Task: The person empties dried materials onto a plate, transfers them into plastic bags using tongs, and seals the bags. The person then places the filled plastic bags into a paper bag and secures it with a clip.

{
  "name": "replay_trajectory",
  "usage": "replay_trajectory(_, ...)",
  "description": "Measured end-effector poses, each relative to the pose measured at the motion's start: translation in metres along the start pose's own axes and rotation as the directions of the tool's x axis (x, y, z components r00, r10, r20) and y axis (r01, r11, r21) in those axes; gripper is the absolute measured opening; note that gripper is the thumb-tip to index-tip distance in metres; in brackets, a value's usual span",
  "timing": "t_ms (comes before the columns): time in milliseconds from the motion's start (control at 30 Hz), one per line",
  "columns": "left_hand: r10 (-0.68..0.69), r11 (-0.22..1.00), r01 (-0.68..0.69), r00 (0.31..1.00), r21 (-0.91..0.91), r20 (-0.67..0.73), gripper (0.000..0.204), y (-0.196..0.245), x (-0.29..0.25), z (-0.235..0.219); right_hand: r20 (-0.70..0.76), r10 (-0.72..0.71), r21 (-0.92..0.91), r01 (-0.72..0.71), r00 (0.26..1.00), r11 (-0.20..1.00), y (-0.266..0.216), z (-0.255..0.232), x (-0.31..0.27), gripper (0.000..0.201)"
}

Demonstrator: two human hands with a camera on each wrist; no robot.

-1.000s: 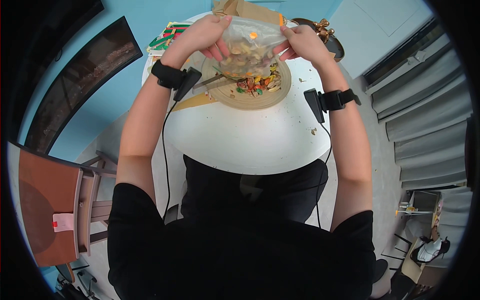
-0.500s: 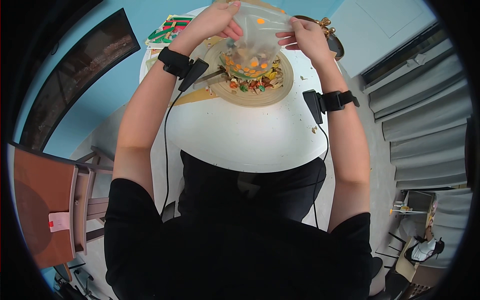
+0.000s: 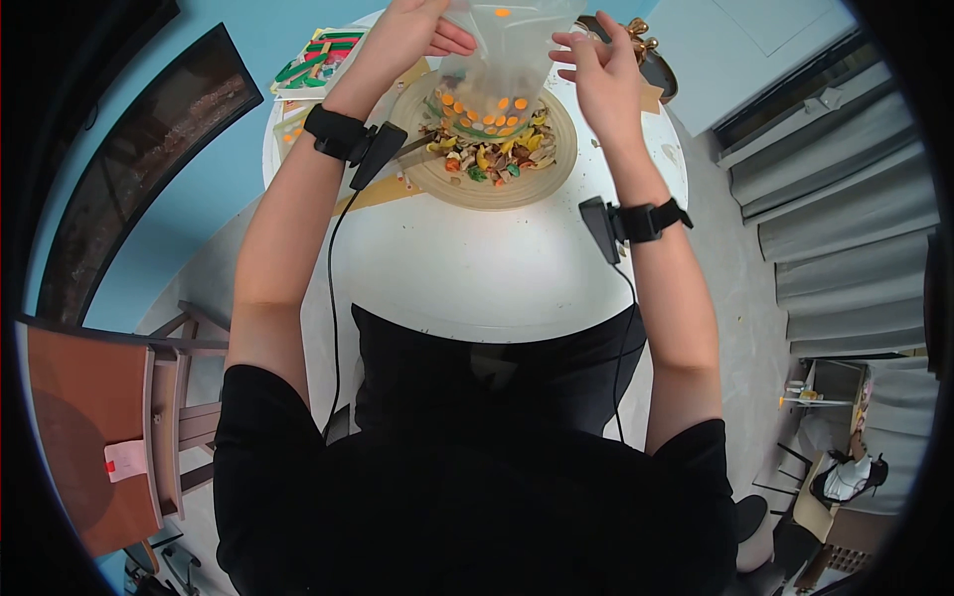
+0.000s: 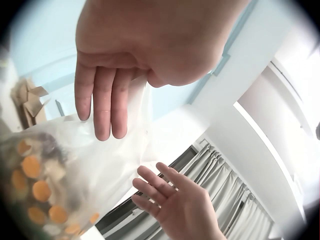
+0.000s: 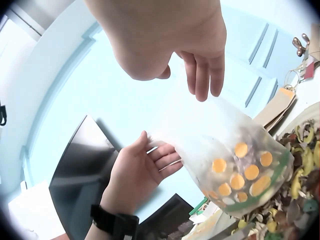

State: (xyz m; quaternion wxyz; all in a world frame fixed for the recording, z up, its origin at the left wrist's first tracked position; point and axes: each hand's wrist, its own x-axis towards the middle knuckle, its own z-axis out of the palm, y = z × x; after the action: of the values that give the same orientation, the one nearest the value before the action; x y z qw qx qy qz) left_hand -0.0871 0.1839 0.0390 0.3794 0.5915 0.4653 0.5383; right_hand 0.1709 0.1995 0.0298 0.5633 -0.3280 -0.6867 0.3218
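A frosted see-through plastic bag [image 3: 507, 50] with orange dots and a green band stands over a round beige plate [image 3: 477, 196]. Its lower part holds a mix of dried bits. My left hand [image 3: 412, 35] pinches the bag's upper left edge between thumb and fingers, as the right wrist view shows. Fingers spread and apart from the bag's right side, my right hand [image 3: 608, 84] holds nothing. Loose dried pieces [image 3: 507, 157], yellow, brown, red and green, lie heaped on the plate in front of the bag. A dark flat strip [image 3: 415, 146] lies across the plate's left rim.
The plate is on a round white table [image 3: 467, 268]. A box with green and red pieces [image 3: 323, 65] sits at the back left, and a dark tray [image 3: 658, 77] with gold ornaments at the back right. Behind the bag is a brown paper bag [image 5: 275, 110].
The bag has swung from tilted to more upright over the plate. My right hand has let go of its upper right edge and opened, while the left keeps its grip.
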Motion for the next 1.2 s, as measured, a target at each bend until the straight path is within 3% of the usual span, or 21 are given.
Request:
replay_trajectory(133, -0.039, 0.995, 0.036, 0.999, -0.092, -0.025, 0.056, -0.003, -0.004, 0.002, 0.026, -0.148, -0.323, 0.149, 0.989, 0.935, -0.011, 0.001, -0.044, 0.054)
replay_trajectory(233, -0.006, 0.992, 0.003, 1.0, -0.128, -0.02, 0.057, 0.003, -0.003, 0.002, -0.05, -0.104, -0.294, 0.085, 0.993, 0.952, 0.003, -0.003, -0.05, 0.078)
replay_trajectory(333, -0.012, 0.994, 0.013, 1.0, -0.105, 0.011, 0.056, -0.002, 0.0, 0.005, 0.03, 0.103, -0.385, -0.084, 0.994, 0.919, 0.028, -0.004, -0.045, 0.091)
replay_trajectory(433, -0.004, 0.981, 0.004, 1.0, -0.194, -0.003, 0.055, 0.01, -0.005, 0.014, 0.173, 0.238, -0.411, -0.15, 0.956, 0.899, 0.035, -0.004, -0.042, 0.1)
replay_trajectory(467, 0.01, 0.978, -0.005, 1.0, -0.211, 0.023, 0.055, 0.007, -0.001, 0.015, 0.146, 0.2, -0.421, -0.122, 0.969, 0.899, 0.036, -0.001, -0.043, 0.082)
replay_trajectory(567, 0.045, 0.969, -0.025, 0.996, -0.247, 0.074, 0.054, -0.002, 0.002, 0.018, 0.172, 0.265, -0.374, -0.186, 0.949, 0.909, 0.035, -0.003, -0.035, 0.061)
replay_trajectory(667, 0.08, 0.965, -0.055, 0.993, -0.257, 0.085, 0.054, 0.008, 0.002, 0.024, 0.058, 0.199, -0.456, -0.151, 0.978, 0.877, 0.037, -0.003, -0.029, 0.045)
replay_trajectory(1033, 0.085, 0.961, -0.035, 0.981, -0.276, 0.173, 0.054, 0.014, 0.016, 0.035, -0.047, 0.173, -0.447, -0.176, 0.984, 0.877, 0.05, -0.02, -0.018, 0.047)
replay_trajectory(1133, 0.025, 0.979, 0.012, 0.984, -0.204, 0.179, 0.055, 0.023, 0.013, 0.043, -0.052, 0.158, -0.464, -0.164, 0.986, 0.871, 0.047, -0.026, -0.017, 0.047)
replay_trajectory(1200, 0.068, 0.978, -0.036, 0.987, -0.207, 0.149, 0.057, 0.029, 0.011, 0.045, -0.079, 0.115, -0.454, -0.139, 0.99, 0.88, 0.042, -0.029, -0.014, 0.048)
